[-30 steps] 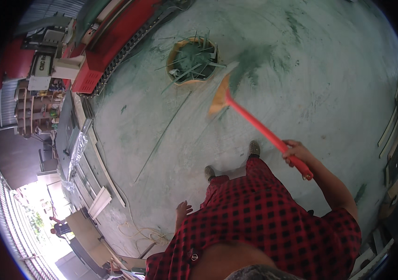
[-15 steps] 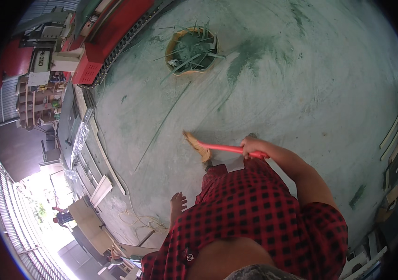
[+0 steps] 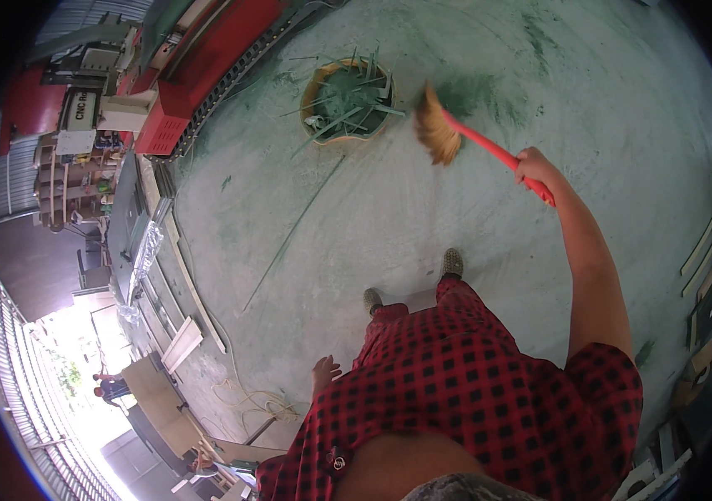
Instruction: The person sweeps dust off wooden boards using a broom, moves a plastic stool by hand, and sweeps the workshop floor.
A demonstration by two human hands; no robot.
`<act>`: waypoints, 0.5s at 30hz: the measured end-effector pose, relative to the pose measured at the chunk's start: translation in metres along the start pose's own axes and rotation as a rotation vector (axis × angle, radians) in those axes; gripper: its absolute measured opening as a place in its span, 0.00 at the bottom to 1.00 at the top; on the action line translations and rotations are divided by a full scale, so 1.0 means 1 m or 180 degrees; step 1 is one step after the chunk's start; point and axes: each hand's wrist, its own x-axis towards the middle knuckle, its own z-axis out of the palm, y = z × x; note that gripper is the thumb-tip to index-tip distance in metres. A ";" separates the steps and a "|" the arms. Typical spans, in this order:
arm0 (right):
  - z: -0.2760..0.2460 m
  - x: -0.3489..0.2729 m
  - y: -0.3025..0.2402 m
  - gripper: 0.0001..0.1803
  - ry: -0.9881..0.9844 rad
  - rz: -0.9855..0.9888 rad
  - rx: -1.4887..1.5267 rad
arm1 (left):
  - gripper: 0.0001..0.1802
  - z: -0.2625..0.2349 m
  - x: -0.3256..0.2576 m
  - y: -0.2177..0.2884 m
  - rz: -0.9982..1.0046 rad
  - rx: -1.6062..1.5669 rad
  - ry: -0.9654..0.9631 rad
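Note:
My right hand [image 3: 537,169] is wrapped round the red handle of a broom [image 3: 489,149], with the arm stretched far out ahead. The broom's straw-coloured bristles [image 3: 438,134] fan out over the floor, beside a patch of dark green dust [image 3: 489,98]. Left of the bristles stands a yellowish round tub [image 3: 314,83] heaped with green dust and thin green strips [image 3: 356,92], some poking over its rim. Down by my left side, my left hand [image 3: 325,370] hangs empty with its fingers apart.
A long thin strip [image 3: 293,234] lies on the floor ahead left. Red machinery [image 3: 166,117] stands far left, with boards and plastic wrap [image 3: 147,250] nearer. A cable [image 3: 256,401] is coiled on the floor. Planks [image 3: 706,242] lean at right. Another person [image 3: 110,388] is at far left.
My right hand has carried the broom from in front of my feet forward and to the right, to beside the dust patch. My left hand has barely moved.

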 end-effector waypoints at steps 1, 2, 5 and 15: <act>-0.005 0.006 -0.002 0.17 0.0010 0.0009 0.0015 | 0.33 0.003 -0.005 0.009 0.0022 0.0055 -0.0002; -0.007 0.010 -0.008 0.17 0.0187 -0.0069 0.0046 | 0.33 0.005 -0.009 0.014 0.0045 0.0099 0.0006; -0.012 0.009 -0.008 0.17 0.0446 -0.0201 0.0039 | 0.34 0.007 -0.008 0.020 0.0091 0.0122 0.0077; -0.008 -0.132 0.046 0.29 -0.0102 -0.0501 0.0959 | 0.30 0.004 0.058 0.010 0.0181 -0.0018 -0.0160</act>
